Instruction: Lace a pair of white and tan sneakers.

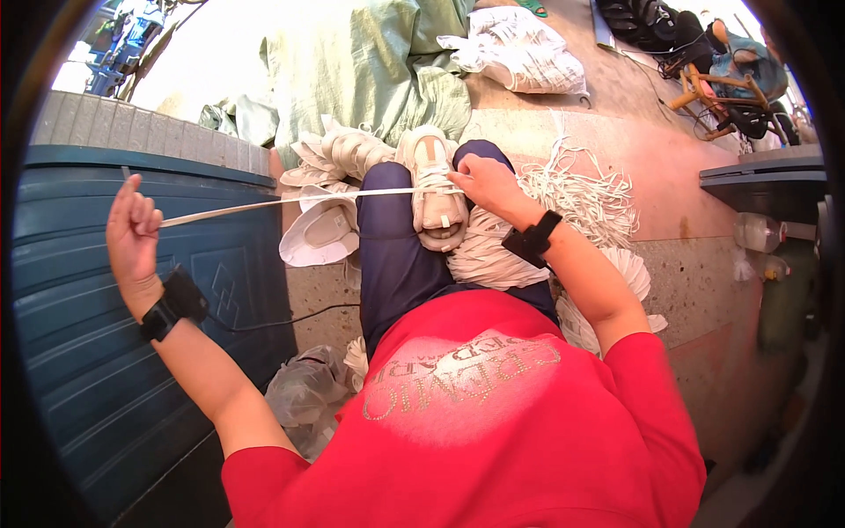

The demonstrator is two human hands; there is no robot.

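A cream sneaker (440,211) rests between my knees, its heel opening toward me. A flat white shoelace (290,201) runs taut from it across my left knee to the far left. My left hand (134,231) is raised there with curled fingers closed on the lace; a short end sticks up above the fingertips. My right hand (491,185) is at the right edge of the sneaker's lacing, thumb and fingers pinched where the lace crosses. Its fingertips are partly hidden. Bundled white laces (495,251) lie by my right thigh.
More pale shoes (321,231) are piled beside my left knee. Loose white laces (585,194) spread over the floor at right. A blue panel (158,202) stands close on the left. Ahead are a green sheet (352,70) and a white sack (524,53). A dark cable (290,324) runs past my left leg.
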